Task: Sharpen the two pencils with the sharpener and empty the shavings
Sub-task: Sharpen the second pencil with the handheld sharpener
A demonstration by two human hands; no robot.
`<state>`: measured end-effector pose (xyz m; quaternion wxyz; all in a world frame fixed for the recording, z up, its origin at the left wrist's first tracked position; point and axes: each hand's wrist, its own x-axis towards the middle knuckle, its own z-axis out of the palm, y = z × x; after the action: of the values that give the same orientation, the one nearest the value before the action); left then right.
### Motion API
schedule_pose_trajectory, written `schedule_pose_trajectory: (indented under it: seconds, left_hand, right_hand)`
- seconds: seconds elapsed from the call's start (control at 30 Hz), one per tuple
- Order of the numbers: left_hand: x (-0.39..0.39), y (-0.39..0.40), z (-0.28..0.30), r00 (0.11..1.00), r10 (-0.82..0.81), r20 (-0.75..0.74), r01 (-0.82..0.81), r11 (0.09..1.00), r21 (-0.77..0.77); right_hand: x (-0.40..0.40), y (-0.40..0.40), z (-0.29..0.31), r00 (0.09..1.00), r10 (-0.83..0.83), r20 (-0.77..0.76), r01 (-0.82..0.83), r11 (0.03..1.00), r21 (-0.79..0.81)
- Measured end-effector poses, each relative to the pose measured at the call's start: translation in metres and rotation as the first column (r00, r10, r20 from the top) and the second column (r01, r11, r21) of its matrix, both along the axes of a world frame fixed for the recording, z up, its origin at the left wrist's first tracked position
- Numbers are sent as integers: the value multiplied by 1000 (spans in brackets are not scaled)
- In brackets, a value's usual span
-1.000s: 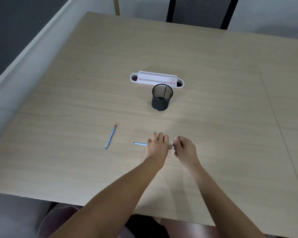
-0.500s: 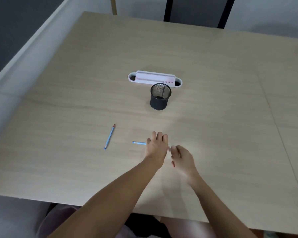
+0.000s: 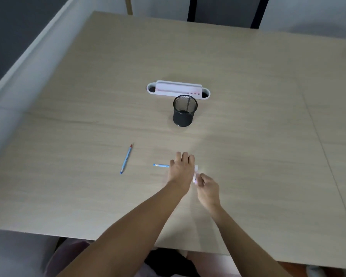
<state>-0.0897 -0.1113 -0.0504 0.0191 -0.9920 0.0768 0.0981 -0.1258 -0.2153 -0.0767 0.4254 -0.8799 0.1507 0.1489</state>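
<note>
1. L hand (image 3: 181,170) lies palm-down over a blue pencil (image 3: 161,165); only the pencil's left end shows. Grip on it: cannot tell.
2. R hand (image 3: 207,189) is pinched on a small pale item, prob. the sharpener (image 3: 195,175), at the pencil's right end.
3. Change vs 1 s ago: R hand has drawn nearer and rotated, sharpener now blurred. Judgement: sharpening turn in progress.
4. 2nd pencil (image 3: 126,158) lies untouched at left.
5. Mesh cup (image 3: 185,111) stands at far centre, in front of a white holder (image 3: 178,90).

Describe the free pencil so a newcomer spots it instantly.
Start at the black mesh cup mid-table, then look nearer and left. The free pencil lies alone on bare wood, red tip pointing away; the other pencil lies crosswise, half under the left hand.
</note>
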Motion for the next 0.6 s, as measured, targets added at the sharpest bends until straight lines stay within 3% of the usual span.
schedule_pose_trajectory:
  seconds: [0.2, 0.27, 0.37, 0.5, 0.6]
  left_hand:
    - [3, 0, -2, 1000, 21, 2, -21, 999, -27]
    - [5, -1, 0, 1000, 28, 4, -28, 999, -31]
    - [2, -2, 1, 999, 32, 6, -32, 999, -4]
    - [2, -1, 2, 1000, 11, 23, -12, 1000, 23]
    - [2, -1, -5, 999, 13, 32, -12, 1000, -7]
  right_hand:
    - [38, -11, 47, 999, -14, -44, 26, 961, 276]
    - [67, -9, 34, 999, -30, -30, 35, 978, 204]
    - [82, -5, 6, 983, -76, -166, 99, 986, 136]
    - [44, -1, -3, 987, -37, -156, 40, 999, 15]
    - [6, -10, 12, 984, 25, -174, -12, 997, 78]
